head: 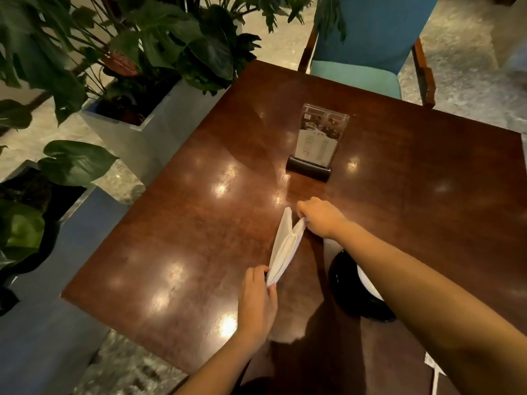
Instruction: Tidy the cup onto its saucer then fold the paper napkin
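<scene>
- Dark wooden table [199, 223], glossy, with ceiling lights reflecting off it. It takes up most of what I see.
- Big leafy plants [171, 47] in pale square planters [134, 143] run along the table's left side.
- Blue upholstered chair [370, 38] with a wooden frame, pulled up at the far edge.
- Black saucer [345, 283] on the table near the right of my spot. My right forearm crosses over it and hides most of it. A white bit [368, 283] shows inside its rim, but I honestly can't tell if that's the cup.
- Clear acrylic menu stand [316, 138] on a black base, standing upright near the middle of the table, beyond my hands.
- White paper napkin [285, 246], doubled into a long narrow strip. It stretches between my two hands, just left of the saucer and on the near side of the menu stand. The two layers meet at the near end and split into a V at the far end. Can't tell if it's touching the wood or just above it.
- My left hand [258, 297] has fingers and thumb curled, pinching the near end where the layers join.
- My right hand [322, 218] has its fingers curled down, pinching the far tip of the right-hand layer. The other far tip sticks out free beside it.
</scene>
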`<state>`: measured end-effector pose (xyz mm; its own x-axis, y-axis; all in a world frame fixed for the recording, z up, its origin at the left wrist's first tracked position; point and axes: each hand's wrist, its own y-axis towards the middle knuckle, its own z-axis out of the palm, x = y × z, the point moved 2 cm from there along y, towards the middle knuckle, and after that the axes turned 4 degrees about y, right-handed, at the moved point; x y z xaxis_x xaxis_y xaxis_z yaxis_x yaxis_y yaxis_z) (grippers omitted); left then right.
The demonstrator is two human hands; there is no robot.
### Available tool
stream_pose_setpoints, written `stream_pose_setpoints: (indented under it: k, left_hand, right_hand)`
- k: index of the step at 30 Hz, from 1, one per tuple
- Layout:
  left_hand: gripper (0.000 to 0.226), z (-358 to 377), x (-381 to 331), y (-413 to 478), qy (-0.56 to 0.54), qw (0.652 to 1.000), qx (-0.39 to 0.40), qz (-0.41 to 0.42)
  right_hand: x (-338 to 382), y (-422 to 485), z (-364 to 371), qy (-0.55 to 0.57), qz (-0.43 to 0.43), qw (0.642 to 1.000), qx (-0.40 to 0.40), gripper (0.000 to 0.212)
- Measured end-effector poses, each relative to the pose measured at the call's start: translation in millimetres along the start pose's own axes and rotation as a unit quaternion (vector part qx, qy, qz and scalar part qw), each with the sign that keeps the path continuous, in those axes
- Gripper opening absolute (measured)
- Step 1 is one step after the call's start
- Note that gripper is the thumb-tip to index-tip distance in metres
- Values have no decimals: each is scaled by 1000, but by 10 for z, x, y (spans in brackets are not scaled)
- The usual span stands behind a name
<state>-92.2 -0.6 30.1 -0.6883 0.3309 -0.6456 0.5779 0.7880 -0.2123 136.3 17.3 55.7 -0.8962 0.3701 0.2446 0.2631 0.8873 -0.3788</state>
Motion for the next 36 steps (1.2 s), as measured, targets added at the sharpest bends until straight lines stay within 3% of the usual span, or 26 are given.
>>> stream_pose_setpoints:
  k: [6,8,10,13,16,20,28,31,36]
  left_hand:
    - [14,18,-5,-41,14,1000,-25,13]
    - [16,30,1,-52,13,999,-26,12]
    - [18,42,31,-69,11,1000,-21,7]
    - [18,62,97,-117,1,1000,-19,-5]
    - [15,70,125,-142,3,1000,-22,-10]
    - [12,91,149,-147,6,999,-31,-7]
    - [4,94,133,-166,26,999,-37,4]
    - [12,90,139,-157,31,999,-22,6]
    - [9,63,125,-113,34,999,-3,4]
  right_hand:
    - [-226,-187,-47,-138,-34,986,91,19]
    - [-247,-192,-77,-110,-9,986,124,23]
    - [-232,-145,-129,-9,35,988,151,24]
    - [-95,20,-196,184,98,972,111,24]
    - [151,195,-143,257,147,952,86,39]
    - [352,338,42,260,208,943,23,52]
    - [346,390,94,315,217,923,-47,34]
    - [337,323,41,288,196,937,-30,32]
    - [263,1,-174,132,144,981,-7,21]
